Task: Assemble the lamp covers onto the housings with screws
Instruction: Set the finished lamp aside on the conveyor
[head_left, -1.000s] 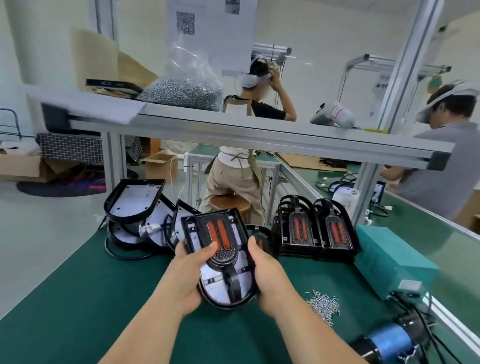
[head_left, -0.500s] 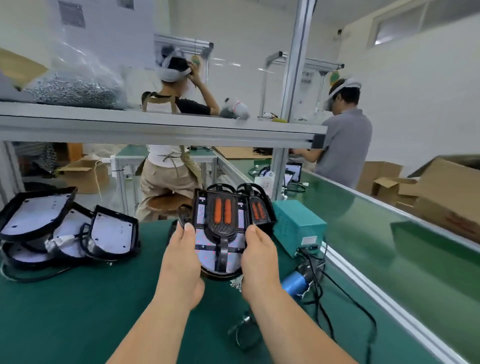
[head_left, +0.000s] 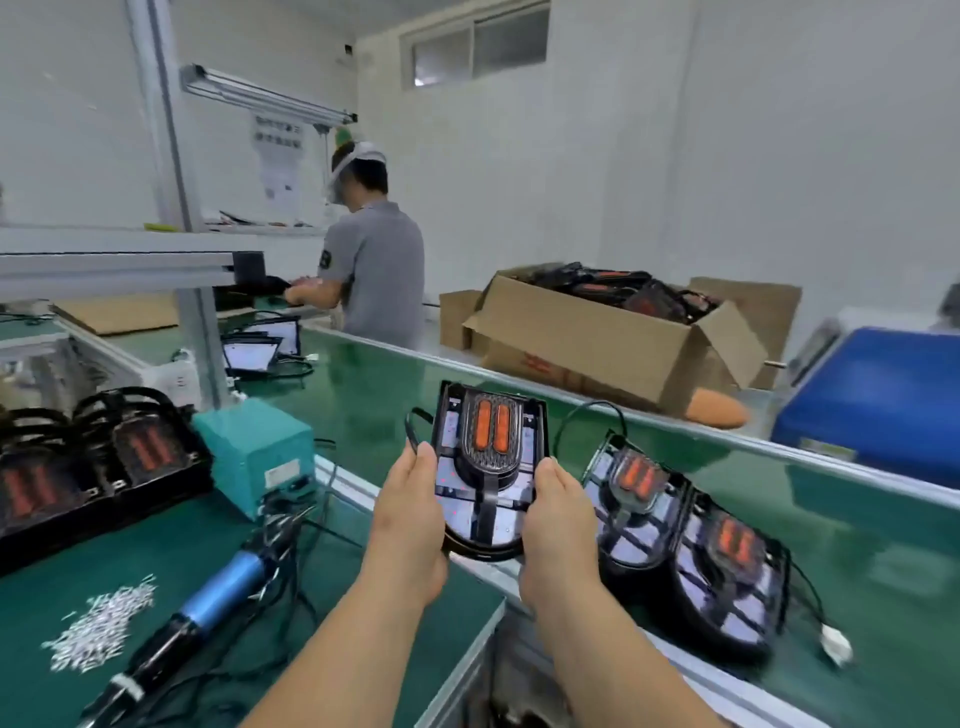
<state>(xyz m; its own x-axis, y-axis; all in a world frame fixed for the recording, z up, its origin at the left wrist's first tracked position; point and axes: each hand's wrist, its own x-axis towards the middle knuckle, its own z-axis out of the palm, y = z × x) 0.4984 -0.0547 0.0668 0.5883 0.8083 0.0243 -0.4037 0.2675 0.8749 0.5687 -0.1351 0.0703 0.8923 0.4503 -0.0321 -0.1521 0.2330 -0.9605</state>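
Note:
I hold an assembled lamp (head_left: 488, 470), a black housing with a cover bearing two orange strips, in the air over the gap between my bench and the green conveyor (head_left: 857, 525). My left hand (head_left: 410, 519) grips its left edge and my right hand (head_left: 558, 525) grips its right edge. Two finished lamps (head_left: 691, 545) lie on the conveyor just right of my right hand. More lamps (head_left: 93, 467) are stacked at the bench's left. A pile of screws (head_left: 101, 623) and a blue electric screwdriver (head_left: 218, 597) lie on the bench.
A teal power box (head_left: 254, 452) stands behind the screwdriver, its cables trailing. Beyond the conveyor sit an open cardboard box (head_left: 613, 338) of lamp parts and a blue crate (head_left: 878, 395). A person in grey (head_left: 371, 260) works at the far bench. An aluminium post (head_left: 200, 332) rises at left.
My view has swung right, from the bench to the conveyor. Both hands have carried the lamp rightward, out over the bench edge beside the two lamps lying there.

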